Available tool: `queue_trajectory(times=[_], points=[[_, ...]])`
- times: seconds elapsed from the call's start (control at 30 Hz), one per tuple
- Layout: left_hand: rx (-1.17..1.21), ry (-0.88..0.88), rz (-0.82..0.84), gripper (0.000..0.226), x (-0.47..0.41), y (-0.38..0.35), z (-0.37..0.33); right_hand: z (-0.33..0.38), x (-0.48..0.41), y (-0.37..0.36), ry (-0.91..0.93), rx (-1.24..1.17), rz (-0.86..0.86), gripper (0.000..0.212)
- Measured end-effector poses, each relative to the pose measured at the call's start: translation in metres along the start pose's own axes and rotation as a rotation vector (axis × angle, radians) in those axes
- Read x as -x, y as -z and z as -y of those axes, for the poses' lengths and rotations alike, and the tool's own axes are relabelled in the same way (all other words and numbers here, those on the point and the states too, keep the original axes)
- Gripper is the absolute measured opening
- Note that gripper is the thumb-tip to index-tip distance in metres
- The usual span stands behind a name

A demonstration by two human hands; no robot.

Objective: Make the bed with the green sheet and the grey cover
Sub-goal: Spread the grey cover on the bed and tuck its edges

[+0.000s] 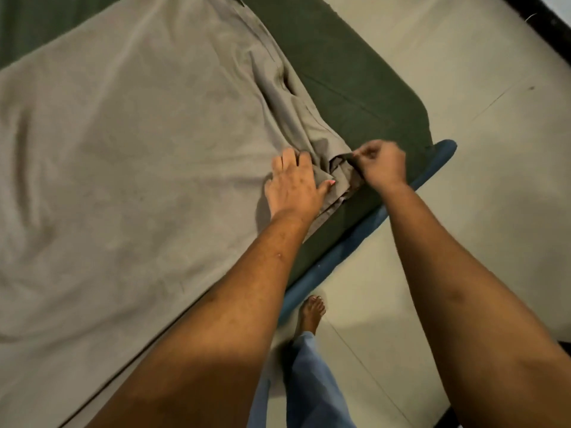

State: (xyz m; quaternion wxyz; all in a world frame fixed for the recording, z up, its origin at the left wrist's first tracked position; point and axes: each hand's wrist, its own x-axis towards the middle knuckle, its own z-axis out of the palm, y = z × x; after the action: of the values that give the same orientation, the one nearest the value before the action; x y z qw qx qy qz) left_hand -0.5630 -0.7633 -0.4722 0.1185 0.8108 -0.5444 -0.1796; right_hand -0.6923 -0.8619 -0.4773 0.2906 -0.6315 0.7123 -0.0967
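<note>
- Our left hand [293,183] presses flat on the wrinkled grey fabric cover [123,149] at frame centre.
- Our right hand [381,163] pinches its bunched corner; the dark green sheet [355,88] lies bare toward upper right.

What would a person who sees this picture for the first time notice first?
The eye falls first on the middle of the picture, where the left hand presses flat on the grey cover and the right hand pinches its bunched corner. To the right of them, a strip of the green sheet lies uncovered, bordered by the blue mattress edge.
</note>
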Motion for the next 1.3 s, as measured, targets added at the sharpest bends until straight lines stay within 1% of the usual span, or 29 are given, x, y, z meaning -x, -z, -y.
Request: queue_trajectory(times=[0.03,0.07,0.1,0.17,0.23,0.27,0.33,0.4,0.43,0.5,0.57,0.6,0.63,0.67,0.73,0.77,0.8,0.83,0.9,0.93,1.0,1.07,1.1,1.13,1.17,1.23,1.3], points=[[-0.048,-0.004,-0.006,0.061,-0.003,0.000,-0.005,0.002,0.005,-0.008,0.055,0.012,0.075,0.025],[-0.099,-0.018,0.001,0.064,-0.007,0.000,-0.009,0.006,0.008,-0.016,0.107,0.008,0.095,0.032],[-0.137,-0.034,0.016,0.064,-0.011,0.000,-0.012,0.010,0.011,-0.022,0.143,-0.021,0.077,0.037],[-0.136,-0.030,0.063,0.061,-0.019,-0.001,-0.017,0.019,0.011,-0.025,0.146,-0.119,0.043,0.039],[-0.054,0.027,0.096,0.056,-0.024,-0.002,-0.020,0.026,0.005,-0.027,0.146,-0.210,0.091,0.037],[-0.011,0.059,0.095,0.053,-0.025,-0.003,-0.021,0.031,0.002,-0.028,0.176,-0.239,0.135,0.037],[0.046,0.122,0.086,0.048,-0.027,-0.003,-0.021,0.039,-0.001,-0.026,0.248,-0.258,0.239,0.035],[0.102,0.171,0.071,0.043,-0.027,-0.001,-0.019,0.044,-0.003,-0.021,0.274,-0.252,0.316,0.038],[0.137,0.195,0.054,0.039,-0.027,0.001,-0.017,0.044,-0.004,-0.019,0.270,-0.253,0.333,0.043],[0.246,0.267,-0.019,0.035,-0.024,0.006,-0.012,0.042,-0.006,-0.017,0.205,-0.261,0.336,0.060],[0.418,0.373,-0.120,0.032,-0.017,0.009,-0.008,0.039,-0.008,-0.016,0.124,-0.179,0.320,0.073],[0.525,0.444,-0.169,0.029,-0.013,0.011,-0.007,0.037,-0.008,-0.015,0.101,-0.135,0.325,0.076],[0.647,0.529,-0.212,0.028,-0.008,0.012,-0.008,0.036,-0.008,-0.015,0.091,-0.107,0.339,0.075],[0.774,0.616,-0.241,0.029,-0.004,0.013,-0.010,0.036,-0.007,-0.015,0.093,-0.084,0.353,0.068],[0.954,0.739,-0.279,0.040,0.001,0.013,-0.014,0.035,-0.005,-0.014,0.114,-0.071,0.376,0.042],[0.997,0.753,-0.289,0.044,0.003,0.011,-0.015,0.034,-0.003,-0.014,0.113,-0.128,0.400,0.027],[1.023,0.750,-0.297,0.045,0.005,0.011,-0.017,0.034,-0.001,-0.012,0.095,-0.238,0.434,0.015],[1.043,0.749,-0.310,0.044,0.005,0.010,-0.019,0.034,0.000,-0.010,0.074,-0.387,0.463,0.008],[1.114,0.767,-0.341,0.047,0.003,0.008,-0.021,0.033,0.000,-0.006,0.032,-0.678,0.505,0.021],[1.151,0.770,-0.345,0.049,0.003,0.009,-0.022,0.032,0.000,-0.004,0.010,-0.764,0.530,0.024],[1.160,0.736,-0.341,0.047,0.004,0.009,-0.023,0.032,0.002,-0.003,-0.028,-0.804,0.595,0.021],[1.118,0.676,-0.346,0.038,0.005,0.008,-0.023,0.032,0.003,-0.003,-0.092,-0.809,0.671,0.016],[1.097,0.656,-0.352,0.032,0.005,0.006,-0.023,0.031,0.000,-0.002,-0.109,-0.803,0.679,0.016],[1.088,0.645,-0.357,0.028,0.004,0.004,-0.023,0.029,-0.003,0.000,-0.104,-0.774,0.651,0.017],[1.090,0.638,-0.363,0.027,0.003,0.004,-0.024,0.027,-0.007,0.004,-0.081,-0.721,0.581,0.015],[1.120,0.635,-0.368,0.028,0.001,0.006,-0.025,0.018,-0.016,0.010,-0.037,-0.576,0.348,0.017],[1.159,0.648,-0.343,0.033,-0.002,0.008,-0.025,0.009,-0.022,0.008,-0.002,-0.300,0.139,0.016]])
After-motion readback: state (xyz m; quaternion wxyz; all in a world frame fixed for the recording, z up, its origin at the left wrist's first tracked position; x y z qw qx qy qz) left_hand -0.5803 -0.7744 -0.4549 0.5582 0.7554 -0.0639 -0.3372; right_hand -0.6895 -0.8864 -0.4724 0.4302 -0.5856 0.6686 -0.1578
